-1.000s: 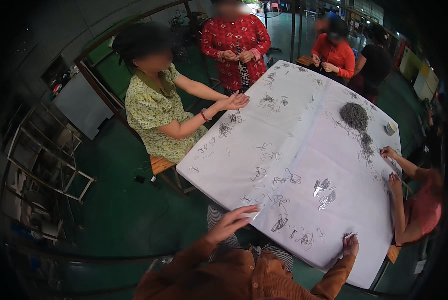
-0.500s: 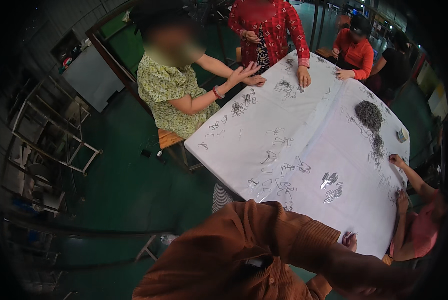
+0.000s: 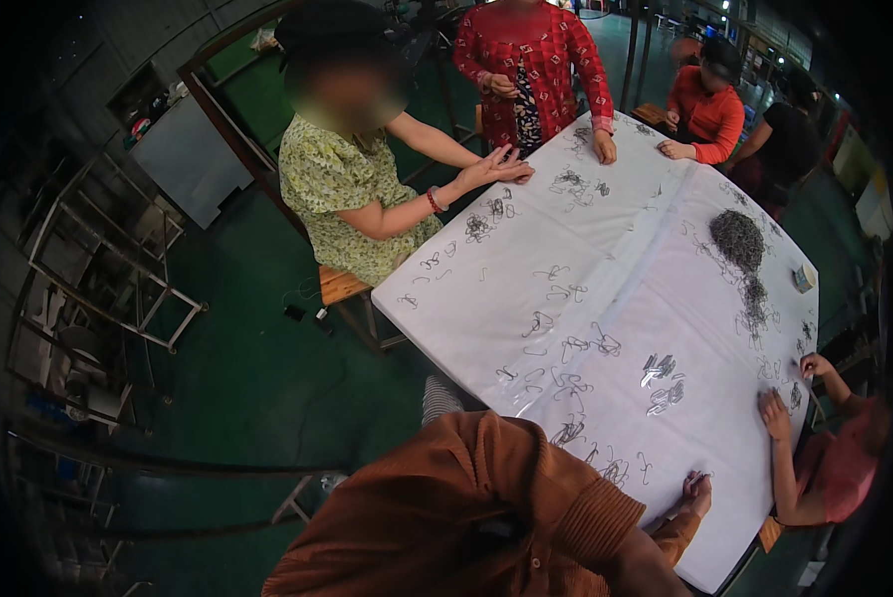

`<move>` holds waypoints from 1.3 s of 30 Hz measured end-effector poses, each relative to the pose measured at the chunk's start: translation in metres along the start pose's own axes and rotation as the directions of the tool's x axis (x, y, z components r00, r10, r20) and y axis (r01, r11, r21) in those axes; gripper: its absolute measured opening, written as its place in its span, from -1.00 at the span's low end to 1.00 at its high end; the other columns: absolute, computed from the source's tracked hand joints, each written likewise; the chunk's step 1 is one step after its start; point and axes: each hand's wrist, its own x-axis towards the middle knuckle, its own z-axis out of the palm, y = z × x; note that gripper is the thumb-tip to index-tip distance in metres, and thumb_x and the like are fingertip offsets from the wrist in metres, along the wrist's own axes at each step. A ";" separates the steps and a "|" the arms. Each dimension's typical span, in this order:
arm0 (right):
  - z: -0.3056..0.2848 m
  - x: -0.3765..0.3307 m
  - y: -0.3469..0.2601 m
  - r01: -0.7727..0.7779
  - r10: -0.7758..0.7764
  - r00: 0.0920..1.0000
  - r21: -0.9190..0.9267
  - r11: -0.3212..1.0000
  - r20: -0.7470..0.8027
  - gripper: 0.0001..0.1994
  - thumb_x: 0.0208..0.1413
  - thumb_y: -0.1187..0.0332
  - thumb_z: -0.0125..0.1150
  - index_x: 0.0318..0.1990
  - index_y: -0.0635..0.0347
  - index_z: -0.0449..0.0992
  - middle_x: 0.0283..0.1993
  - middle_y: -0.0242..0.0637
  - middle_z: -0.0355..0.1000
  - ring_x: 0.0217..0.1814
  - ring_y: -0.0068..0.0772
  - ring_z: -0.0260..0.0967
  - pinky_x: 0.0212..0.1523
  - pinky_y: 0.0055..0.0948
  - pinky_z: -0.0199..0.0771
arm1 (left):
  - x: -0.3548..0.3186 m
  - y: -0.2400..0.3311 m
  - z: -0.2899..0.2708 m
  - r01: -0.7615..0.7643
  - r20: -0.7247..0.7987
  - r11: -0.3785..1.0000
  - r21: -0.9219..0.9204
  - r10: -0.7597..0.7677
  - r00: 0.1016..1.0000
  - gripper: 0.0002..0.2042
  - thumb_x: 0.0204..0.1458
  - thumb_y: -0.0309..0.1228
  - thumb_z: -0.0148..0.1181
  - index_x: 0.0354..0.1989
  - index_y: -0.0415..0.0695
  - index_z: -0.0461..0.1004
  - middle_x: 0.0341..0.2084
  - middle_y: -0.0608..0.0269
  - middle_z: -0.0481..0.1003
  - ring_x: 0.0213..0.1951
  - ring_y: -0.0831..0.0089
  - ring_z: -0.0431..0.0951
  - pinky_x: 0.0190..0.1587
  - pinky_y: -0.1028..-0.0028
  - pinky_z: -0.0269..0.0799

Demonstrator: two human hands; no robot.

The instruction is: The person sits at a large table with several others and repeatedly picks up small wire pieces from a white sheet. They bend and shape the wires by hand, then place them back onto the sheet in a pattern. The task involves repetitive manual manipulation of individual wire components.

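Note:
My right hand (image 3: 698,490) rests over the near right part of the white-covered table (image 3: 705,547), its fingers curled in a pinch. A thin dark wire hook (image 3: 707,475) shows at the fingertips, small and blurred. My left arm (image 3: 606,507), in a brown corduroy sleeve, crosses in front, and its hand lies beyond the lower edge. Bent wire hooks (image 3: 614,470) lie loose beside the sleeve, and more hooks (image 3: 571,383) are scattered farther left. Beyond my right hand lie neat bundles of shiny hooks (image 3: 664,383).
A dark heap of hooks (image 3: 736,239) and a small cup (image 3: 803,277) stand toward the far right. Several people sit or stand around the table, including one in a yellow-green top (image 3: 332,189) and one in pink (image 3: 845,463). A metal rack (image 3: 118,269) stands at left.
My left forearm has drawn down and back, uncovering hooks near the table's edge. My right hand stays at about the same spot. The person in pink has shifted their hands.

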 end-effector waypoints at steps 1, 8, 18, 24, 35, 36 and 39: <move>-0.001 0.000 -0.001 0.005 -0.005 1.000 0.002 1.000 -0.004 -0.75 0.19 0.16 0.17 -0.12 0.10 0.47 -0.13 -0.38 0.48 -0.07 -0.36 0.44 -0.03 -0.30 0.50 | -0.003 -0.003 0.001 0.019 0.003 1.000 0.006 -0.019 1.000 -0.58 0.26 -0.11 -0.18 -0.06 -0.17 0.50 0.00 0.11 0.45 0.07 0.32 0.43 0.12 0.22 0.28; 0.003 0.000 0.001 0.010 -0.010 1.000 0.010 1.000 0.011 -0.76 0.20 0.16 0.17 -0.12 0.11 0.47 -0.14 -0.37 0.48 -0.08 -0.36 0.44 -0.04 -0.30 0.51 | -0.044 -0.003 0.009 0.268 -0.044 0.937 0.224 -0.265 0.963 -0.67 0.26 -0.20 -0.07 -0.11 -0.17 0.53 -0.02 0.12 0.47 0.04 0.33 0.46 0.08 0.30 0.32; 0.000 0.006 0.001 0.053 -0.053 0.999 0.025 0.998 0.005 -0.76 0.20 0.17 0.17 -0.13 0.11 0.48 -0.15 -0.37 0.48 -0.09 -0.35 0.44 -0.04 -0.30 0.52 | -0.226 0.093 -0.008 0.900 -0.903 -0.119 0.419 0.051 0.427 -0.78 0.20 -0.31 0.06 -0.07 -0.11 0.50 0.10 0.04 0.40 0.09 0.10 0.42 0.13 0.26 0.32; 0.005 0.010 0.003 0.077 -0.077 0.997 -0.011 0.997 0.004 -0.76 0.21 0.17 0.16 -0.15 0.14 0.47 -0.17 -0.35 0.48 -0.12 -0.32 0.45 -0.08 -0.30 0.54 | -0.409 0.135 0.014 0.673 -0.833 -0.518 -0.528 0.473 -0.289 -0.07 -0.28 -0.27 0.49 0.36 0.15 0.10 0.41 0.12 -0.09 0.38 -0.15 -0.10 0.19 -0.26 0.14; 0.031 -0.013 -0.010 0.363 -0.465 0.881 -0.510 0.780 -0.084 -0.86 0.18 0.35 0.21 -0.33 0.21 0.47 -0.35 -0.36 0.48 -0.30 -0.51 0.43 -0.20 -0.48 0.47 | -0.433 0.091 0.050 0.668 -0.742 -0.375 -0.643 0.523 -0.420 0.12 -0.33 -0.26 0.54 0.44 0.12 -0.12 0.44 0.04 -0.29 0.41 -0.19 -0.24 0.21 -0.29 0.11; 0.044 -0.017 -0.010 0.463 -0.532 0.847 -0.492 0.738 0.000 -0.87 0.18 0.37 0.21 -0.35 0.23 0.47 -0.35 -0.36 0.48 -0.28 -0.52 0.42 -0.19 -0.50 0.46 | -0.423 0.086 0.052 0.654 -0.737 -0.382 -0.653 0.517 -0.435 0.06 -0.29 -0.25 0.53 0.43 0.11 -0.07 0.44 0.02 -0.25 0.41 -0.16 -0.21 0.24 -0.22 0.14; 0.158 -0.087 -0.016 0.679 -0.632 0.729 -0.393 0.620 0.262 -0.90 0.17 0.46 0.20 -0.36 0.27 0.46 -0.34 -0.35 0.47 -0.25 -0.55 0.40 -0.16 -0.54 0.44 | -0.413 0.060 0.052 0.907 -0.821 -0.388 -0.166 0.563 0.091 -0.23 -0.13 -0.31 0.42 0.32 -0.04 0.20 0.36 -0.04 0.05 0.36 -0.03 0.07 0.26 0.08 0.21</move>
